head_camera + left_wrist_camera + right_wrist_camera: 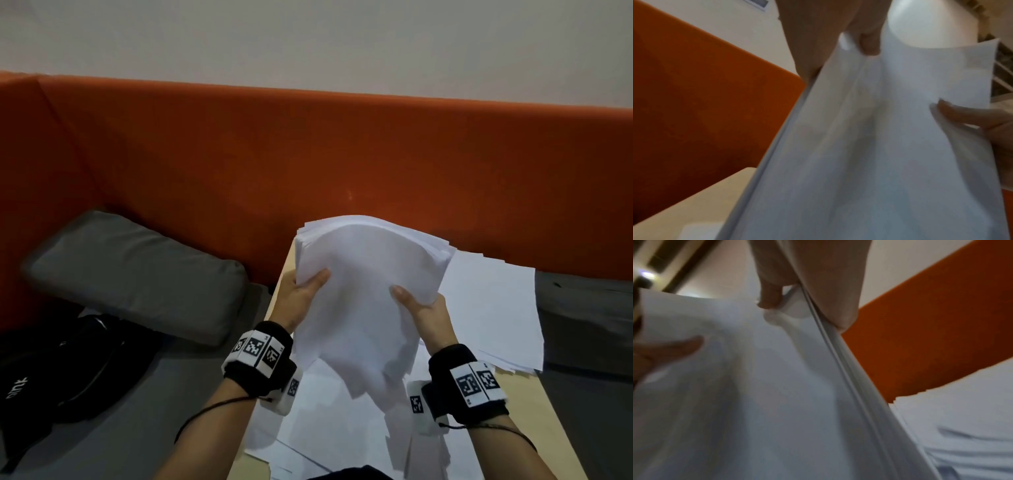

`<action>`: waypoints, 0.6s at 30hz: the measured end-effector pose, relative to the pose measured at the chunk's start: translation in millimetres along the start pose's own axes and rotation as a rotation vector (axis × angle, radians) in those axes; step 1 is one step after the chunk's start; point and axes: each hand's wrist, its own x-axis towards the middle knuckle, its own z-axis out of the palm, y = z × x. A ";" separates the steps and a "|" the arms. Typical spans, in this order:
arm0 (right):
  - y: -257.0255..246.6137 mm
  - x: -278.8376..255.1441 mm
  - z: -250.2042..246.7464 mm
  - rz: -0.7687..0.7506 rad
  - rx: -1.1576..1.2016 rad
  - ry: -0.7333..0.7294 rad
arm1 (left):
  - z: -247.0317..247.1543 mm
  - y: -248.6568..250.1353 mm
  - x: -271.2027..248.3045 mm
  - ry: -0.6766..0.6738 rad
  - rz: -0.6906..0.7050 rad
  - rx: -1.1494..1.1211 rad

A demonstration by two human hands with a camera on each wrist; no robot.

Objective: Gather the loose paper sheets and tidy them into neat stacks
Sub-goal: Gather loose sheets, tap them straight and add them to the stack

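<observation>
A thick bundle of white sheets (359, 294) is held up over the table, bowed and uneven at its lower edge. My left hand (301, 294) grips its left side, thumb on the front face. My right hand (421, 308) grips the right side the same way. In the left wrist view the bundle (869, 146) fills the frame with my left hand (838, 32) pinching its top edge. In the right wrist view my right hand (797, 288) clamps the bundle's edge (756, 386). A second pile of sheets (493, 308) lies on the table to the right. More loose sheets (329, 428) lie under the bundle.
The light wooden table (534, 428) stands against an orange padded back wall (308, 154). A grey cushion (137, 274) and a black bag (61, 370) lie on the grey seat at left. A dark grey cushion (589, 315) sits at right.
</observation>
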 end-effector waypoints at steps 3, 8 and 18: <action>-12.1 0.4 5.4 -0.063 0.006 0.029 | 4.9 12.5 5.1 0.052 0.046 0.024; -24.5 2.5 4.0 -0.129 0.045 0.046 | 3.8 25.9 8.5 -0.023 0.152 0.025; -42.4 9.0 11.8 -0.194 0.088 0.087 | 3.0 22.4 12.8 0.057 0.144 -0.119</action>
